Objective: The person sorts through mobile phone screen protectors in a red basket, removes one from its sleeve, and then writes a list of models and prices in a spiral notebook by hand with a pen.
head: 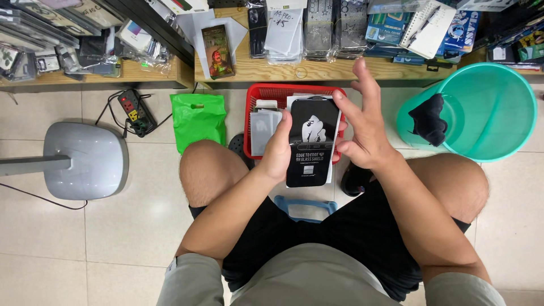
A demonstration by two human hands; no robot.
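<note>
We saw bright, even overhead light with soft shadows under the knees. Mild glare lay on the pale glossy floor tiles (68,238). Focus was sharp centrally; shelf edges bowed slightly at the corners.

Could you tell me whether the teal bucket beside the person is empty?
No, a black cloth hangs over the rim and into the teal bucket.
</note>
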